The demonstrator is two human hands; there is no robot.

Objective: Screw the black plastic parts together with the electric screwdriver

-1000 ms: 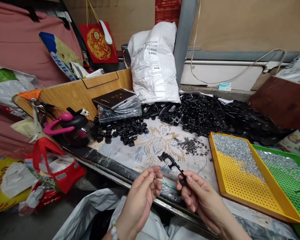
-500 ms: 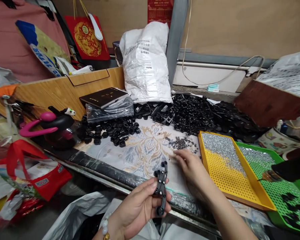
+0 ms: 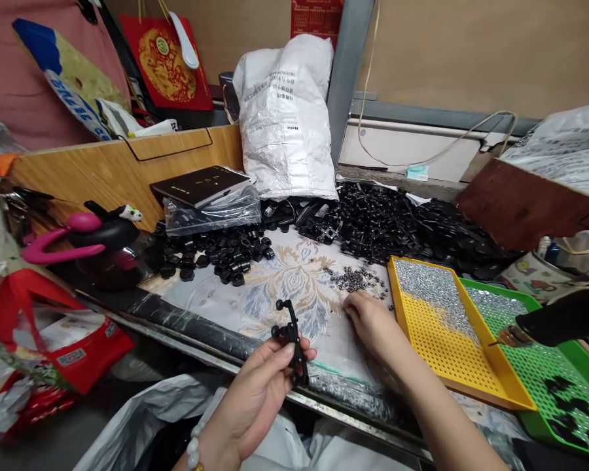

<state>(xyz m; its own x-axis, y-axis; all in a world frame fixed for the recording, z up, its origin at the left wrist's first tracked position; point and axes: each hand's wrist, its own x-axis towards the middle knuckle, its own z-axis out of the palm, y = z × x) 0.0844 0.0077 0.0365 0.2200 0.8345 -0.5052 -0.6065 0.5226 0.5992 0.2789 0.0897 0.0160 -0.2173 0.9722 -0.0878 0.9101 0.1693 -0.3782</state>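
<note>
My left hand [image 3: 269, 373], a beaded bracelet on its wrist, grips a black jointed linkage [image 3: 292, 337] between thumb and fingers, in front of the table's near edge. The linkage has a bent arm and round knobs at its ends. My right hand [image 3: 370, 320] rests low over the patterned tabletop, thumb and fingertips drawn together. Whatever is between those fingertips is too small or hidden to make out. Just beyond them lies a scatter of tiny dark metal pieces [image 3: 354, 279].
A yellow tray [image 3: 456, 340] and a green tray [image 3: 530, 366] of small silvery parts stand right, beside a dark-bodied power driver [image 3: 554, 324]. Black parts [image 3: 383, 226] are heaped behind; black rings [image 3: 235, 252] lie left, near a kettle [image 3: 118, 255]. A white sack [image 3: 287, 124] stands at the back.
My left hand has shifted a little left and turned the linkage, so its flat, riveted face no longer faces me. My right hand's fingers have curled tighter near the tiny pieces.
</note>
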